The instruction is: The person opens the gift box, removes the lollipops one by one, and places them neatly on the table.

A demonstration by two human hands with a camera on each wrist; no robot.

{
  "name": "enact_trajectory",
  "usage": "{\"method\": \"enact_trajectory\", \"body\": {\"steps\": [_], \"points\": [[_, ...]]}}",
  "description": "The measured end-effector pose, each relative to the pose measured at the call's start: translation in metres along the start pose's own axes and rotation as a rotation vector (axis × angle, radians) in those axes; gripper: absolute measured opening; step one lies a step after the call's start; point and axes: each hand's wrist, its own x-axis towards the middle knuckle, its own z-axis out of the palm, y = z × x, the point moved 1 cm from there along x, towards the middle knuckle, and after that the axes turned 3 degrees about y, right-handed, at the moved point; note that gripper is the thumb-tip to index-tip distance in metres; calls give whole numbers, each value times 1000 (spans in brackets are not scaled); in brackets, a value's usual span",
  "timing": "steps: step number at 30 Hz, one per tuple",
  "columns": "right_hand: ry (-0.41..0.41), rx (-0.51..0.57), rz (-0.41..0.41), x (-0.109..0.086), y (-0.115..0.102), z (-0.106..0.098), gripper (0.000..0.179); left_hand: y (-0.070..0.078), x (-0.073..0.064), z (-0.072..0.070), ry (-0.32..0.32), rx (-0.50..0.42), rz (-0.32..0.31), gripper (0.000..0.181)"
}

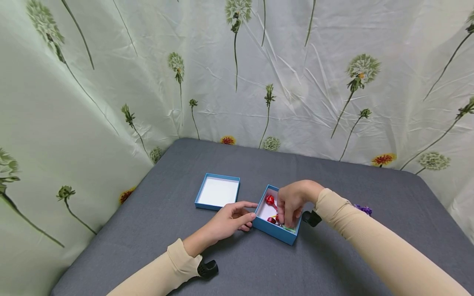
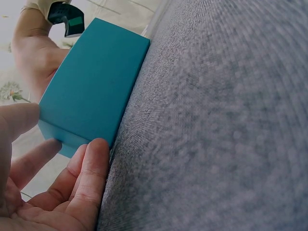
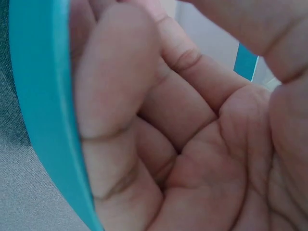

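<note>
A blue box [image 1: 273, 230] with a white inside stands uncovered on the grey cloth. In it lie a red-wrapped lollipop [image 1: 270, 200], a darker red round piece [image 1: 271, 220] and something green [image 1: 289, 229] by the near wall. My left hand [image 1: 230, 220] rests against the box's left end, thumb and fingertips touching it, as the left wrist view also shows on the blue side [image 2: 96, 82]. My right hand [image 1: 293, 201] reaches down inside, fingers bent. The right wrist view shows its palm [image 3: 207, 178] beside the blue wall [image 3: 43, 96]; I cannot tell whether the fingertips pinch anything.
A shallow blue lid [image 1: 217, 191], white inside facing up, lies left of the box and beyond my left hand. Something purple [image 1: 363, 209] shows partly behind the right sleeve [image 1: 374, 234]. A flower-printed curtain [image 1: 207, 102] hangs behind the table.
</note>
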Motion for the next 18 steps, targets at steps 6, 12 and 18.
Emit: {"method": "enact_trajectory", "body": {"steps": [6, 12, 18], "points": [[-20, -8, 4, -1, -1, 2, 5, 0, 0, 0, -4, -9, -2, 43], [-11, -19, -1, -2, -1, 4, 5, 0, 0, 0, -5, -9, 2, 42], [20, -26, -10, -1, -1, 7, 9, 0, 0, 0, -2, -5, 0, 42]]}}
